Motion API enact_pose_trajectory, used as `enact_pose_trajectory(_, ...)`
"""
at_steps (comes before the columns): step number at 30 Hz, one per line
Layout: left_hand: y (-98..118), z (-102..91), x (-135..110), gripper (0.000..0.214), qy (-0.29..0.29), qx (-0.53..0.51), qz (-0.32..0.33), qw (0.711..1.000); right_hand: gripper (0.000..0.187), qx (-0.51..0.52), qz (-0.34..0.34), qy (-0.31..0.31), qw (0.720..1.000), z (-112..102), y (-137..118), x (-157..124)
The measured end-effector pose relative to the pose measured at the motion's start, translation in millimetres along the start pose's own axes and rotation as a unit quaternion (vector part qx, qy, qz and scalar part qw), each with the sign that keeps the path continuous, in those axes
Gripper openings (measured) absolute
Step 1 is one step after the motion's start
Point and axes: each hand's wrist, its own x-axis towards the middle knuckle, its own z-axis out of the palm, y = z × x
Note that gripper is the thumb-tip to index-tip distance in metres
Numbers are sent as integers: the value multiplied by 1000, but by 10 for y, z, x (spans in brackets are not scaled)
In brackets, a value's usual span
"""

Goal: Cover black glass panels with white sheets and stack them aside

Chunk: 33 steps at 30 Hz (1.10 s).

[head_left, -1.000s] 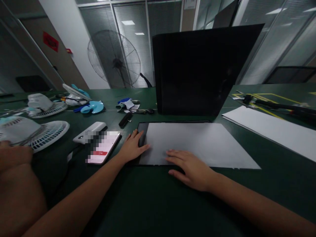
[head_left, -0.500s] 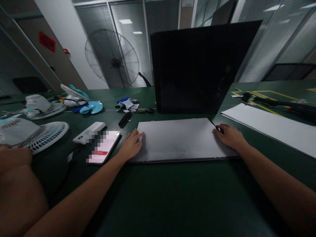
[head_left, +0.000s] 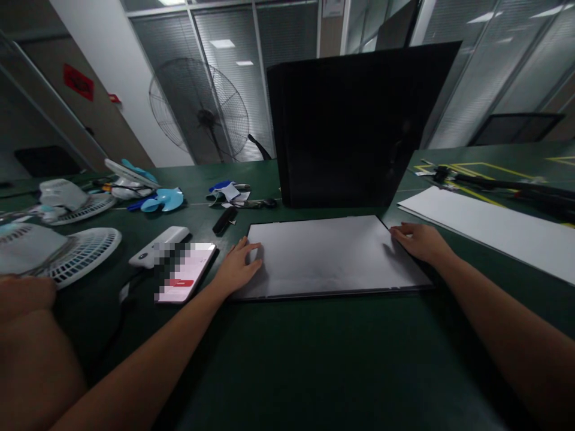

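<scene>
Fingers loosely spread and gripping nothing, the left hand (head_left: pixel 236 269) and right hand (head_left: pixel 417 241) press the white sheet (head_left: pixel 327 254) between them on the surface (head_left: pixel 314 359). The right has shifted to its far corner (sheet now squared over the dark panel (head_left: pixel 314 295)).

2 own hands (left hand (head_left: pixel 236 270), right hand (head_left: pixel 420 242)), 1 grey sheet (head_left: pixel 327 254), 1 blk panel (head_left: pixel 350 126), 1 phone (head_left: pixel 186 274), 2 fan grilles (head_left: pixel 87 248) (head_left: pixel 87 205).

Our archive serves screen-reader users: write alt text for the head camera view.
A person's left hand and right hand rest flat on opposite ends of a pale sheet lying on a green table, in front of an upright black panel. A lit phone and white fan parts lie to the left.
</scene>
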Motion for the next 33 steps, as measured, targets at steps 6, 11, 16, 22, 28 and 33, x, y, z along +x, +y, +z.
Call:
enact_pose_trajectory(6,-2,15,6,65,0,20,12,1000,56,-41,132,-19,990,-239,477,1)
enact_pose_trajectory(11,22,17,-2,61,-2,35,26,999,83,-75,258,20,963,-244,933,-61)
enact_pose_trajectory(16,22,10,-17,63,-2,37,22,999,88,-92,337,33,937,-182,1059,-32)
enact_pose_trajectory(22,7,39,-14,65,-7,51,23,998,62,-107,310,44,944,-188,1063,-36)
enact_pose_trajectory(28,22,24,-19,62,-3,51,23,998,78,-73,278,26,958,-172,1093,-103)
enact_pose_trajectory(33,50,-3,-36,62,-11,50,20,998,59,-49,305,50,950,-183,991,-80)
